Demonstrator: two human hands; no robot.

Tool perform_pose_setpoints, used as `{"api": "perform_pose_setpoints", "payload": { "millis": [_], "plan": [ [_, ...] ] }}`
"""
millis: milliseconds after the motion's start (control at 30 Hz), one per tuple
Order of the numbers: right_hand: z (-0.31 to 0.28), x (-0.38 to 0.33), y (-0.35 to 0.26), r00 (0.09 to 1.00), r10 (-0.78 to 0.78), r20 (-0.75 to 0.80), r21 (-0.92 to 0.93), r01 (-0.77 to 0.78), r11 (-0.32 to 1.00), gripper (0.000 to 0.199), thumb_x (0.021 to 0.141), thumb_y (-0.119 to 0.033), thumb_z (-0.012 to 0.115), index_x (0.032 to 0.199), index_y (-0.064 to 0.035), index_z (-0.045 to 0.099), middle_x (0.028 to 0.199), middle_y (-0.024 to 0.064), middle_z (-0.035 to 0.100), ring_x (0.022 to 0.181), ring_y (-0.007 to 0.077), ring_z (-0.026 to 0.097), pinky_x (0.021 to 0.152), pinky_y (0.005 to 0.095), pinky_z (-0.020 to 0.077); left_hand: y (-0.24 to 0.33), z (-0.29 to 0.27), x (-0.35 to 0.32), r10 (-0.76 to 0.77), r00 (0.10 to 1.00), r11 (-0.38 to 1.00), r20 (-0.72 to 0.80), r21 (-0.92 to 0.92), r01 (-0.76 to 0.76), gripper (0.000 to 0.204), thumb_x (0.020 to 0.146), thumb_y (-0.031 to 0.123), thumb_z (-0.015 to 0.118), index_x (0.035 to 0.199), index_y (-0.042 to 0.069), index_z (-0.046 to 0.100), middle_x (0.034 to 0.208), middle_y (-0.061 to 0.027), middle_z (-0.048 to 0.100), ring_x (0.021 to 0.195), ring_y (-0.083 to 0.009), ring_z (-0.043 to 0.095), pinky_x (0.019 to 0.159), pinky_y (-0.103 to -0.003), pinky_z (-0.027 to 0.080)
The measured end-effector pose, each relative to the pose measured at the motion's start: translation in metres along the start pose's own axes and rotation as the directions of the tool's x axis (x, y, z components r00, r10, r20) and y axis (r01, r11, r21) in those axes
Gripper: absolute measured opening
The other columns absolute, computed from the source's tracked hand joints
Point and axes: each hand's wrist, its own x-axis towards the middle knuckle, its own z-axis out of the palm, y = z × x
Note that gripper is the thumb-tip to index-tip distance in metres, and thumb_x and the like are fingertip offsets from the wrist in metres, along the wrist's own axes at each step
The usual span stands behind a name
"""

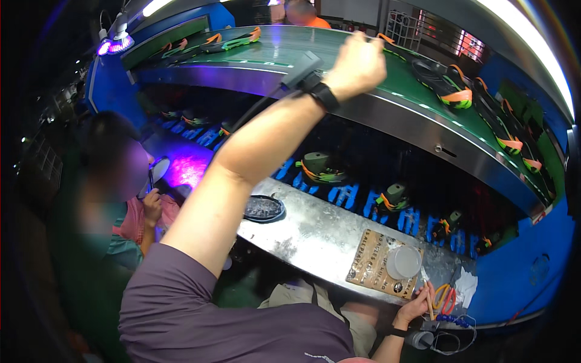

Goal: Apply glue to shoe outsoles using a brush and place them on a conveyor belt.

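My left arm reaches up and forward, and my left hand [358,63] hovers with curled fingers over the green conveyor belt [284,48]; its back faces me, so I cannot see whether anything is in it. A black band and a grey device [305,74] sit on that wrist. Black shoe uppers with orange and green trim [446,86] lie on the belt to its right. At the lower right, my right hand [414,307] is closed around a thin wooden stick [430,300], next to orange-handled scissors [443,296].
A metal shelf [315,236] carries a dark round dish [264,209] and a brown printed board [369,266] with a white lid [404,261]. More shoes [321,168] ride a lower level. A seated co-worker [130,199] works at the left under purple lamps [115,45].
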Motion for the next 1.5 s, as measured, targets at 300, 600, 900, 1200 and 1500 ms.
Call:
{"api": "perform_pose_setpoints", "payload": {
  "millis": [300, 600, 900, 1200, 1500],
  "plan": [
    [-0.001, -0.008, -0.007, 0.999, -0.034, -0.024, -0.048, 0.033, 0.998, 0.026, 0.105, -0.016, 0.05, 0.121, 0.0018, 0.061, 0.088, -0.0005, 0.054, 0.078, 0.0071, 0.047, 0.069, 0.0212, 0.0406, -0.278, -0.119, -0.035, -0.594, 0.71, 0.424, 0.378, 0.897, -0.122, 0.027, 0.088, 0.022, 0.06, 0.102, 0.006, 0.077, 0.107, -0.0148, 0.074, 0.102, -0.0355, 0.07, 0.082, -0.056, 0.052],
    [0.014, -0.005, -0.009, 0.999, -0.034, 0.042, -0.12, 0.039, 0.992, 0.023, 0.103, -0.016, 0.056, 0.118, 0.0006, 0.063, 0.092, 0.0003, 0.058, 0.081, 0.0068, 0.05, 0.076, 0.0215, 0.0425, -0.553, -0.186, -0.066, -0.528, 0.69, 0.493, 0.495, 0.84, -0.226, 0.07, 0.091, 0.004, 0.042, 0.159, 0.017, 0.029, 0.123, -0.0252, 0.066, 0.113, -0.0358, 0.066, 0.097, -0.051, 0.05],
    [0.013, -0.01, -0.017, 0.997, -0.004, 0.077, -0.015, 0.005, 1.0, 0.023, 0.101, -0.011, 0.058, 0.118, 0.0022, 0.064, 0.099, 0.0034, 0.064, 0.087, 0.0092, 0.058, 0.083, 0.0233, 0.0478, -0.539, -0.182, -0.045, -0.085, 0.821, 0.723, 0.564, 0.602, -0.339, 0.064, 0.075, -0.008, 0.059, 0.139, 0.001, 0.055, 0.109, -0.0285, 0.064, 0.106, -0.0445, 0.062, 0.092, -0.046, 0.05],
    [0.011, -0.01, -0.017, 0.994, -0.055, 0.095, -0.038, 0.058, 0.998, 0.023, 0.103, -0.012, 0.054, 0.119, 0.0024, 0.063, 0.094, 0.0019, 0.062, 0.083, 0.0073, 0.054, 0.078, 0.0214, 0.0451, -0.294, -0.189, 0.014, -0.643, 0.612, 0.764, 0.461, 0.323, 0.559, 0.057, 0.097, 0.048, 0.062, 0.088, -0.008, 0.068, 0.068, -0.0097, 0.061, 0.068, -0.0261, 0.064, 0.063, -0.039, 0.048],
    [0.015, 0.007, -0.08, 0.979, -0.104, 0.174, 0.042, 0.098, 0.994, 0.02, 0.103, -0.01, 0.055, 0.116, 0.0022, 0.064, 0.099, 0.0041, 0.064, 0.088, 0.0095, 0.057, 0.083, 0.0235, 0.047, -0.245, -0.16, -0.092, -0.61, 0.726, 0.691, 0.318, -0.236, 0.683, 0.078, 0.093, 0.023, 0.073, 0.149, -0.014, 0.033, 0.126, -0.0184, 0.065, 0.11, -0.0191, 0.064, 0.096, -0.029, 0.049]
  ]
}}
